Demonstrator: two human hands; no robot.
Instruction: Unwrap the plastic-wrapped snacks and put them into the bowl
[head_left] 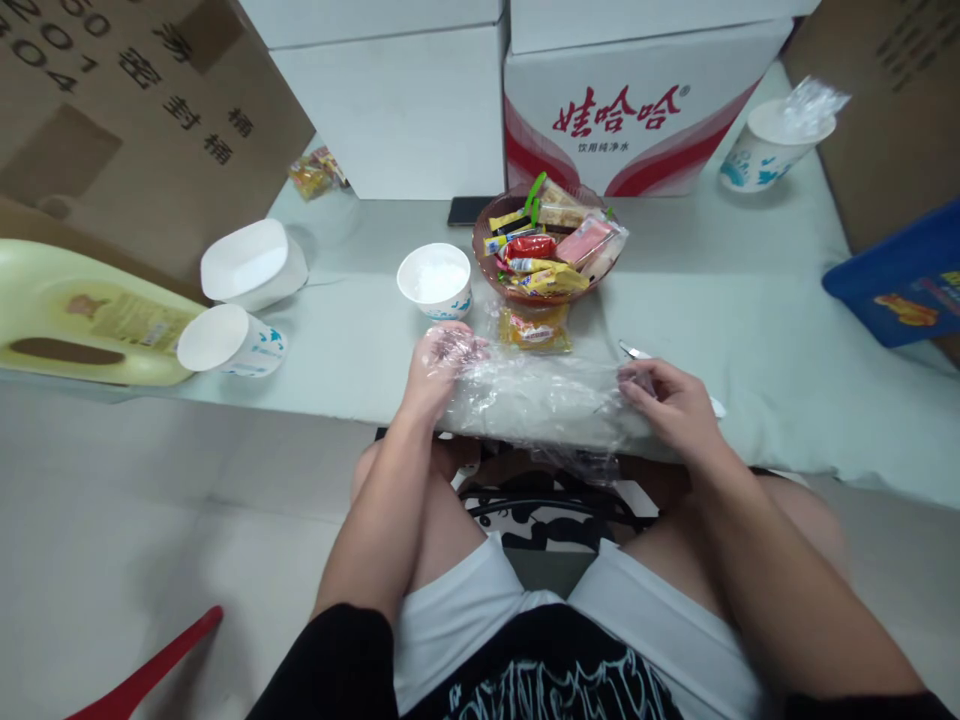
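A sheet of clear plastic film [547, 405] lies stretched along the near edge of the pale table [750, 320] and hangs over it. My left hand [442, 362] is wrapped inside the film's left end, fingers curled. My right hand [667, 400] pinches the film's right end. Just beyond the film sits a small yellow snack packet [534, 328]. Behind it stands a brown bowl [486, 248] heaped with wrapped snacks, and to its left a white paper bowl [435, 280] with something white inside.
A yellow jug [82, 315] lies at the left, with a tipped paper cup [229, 342] and a tipped white bowl [251, 265] beside it. White cartons [637, 110] and brown boxes line the back. Another cup [772, 145] stands back right, a blue pack [900, 285] at right.
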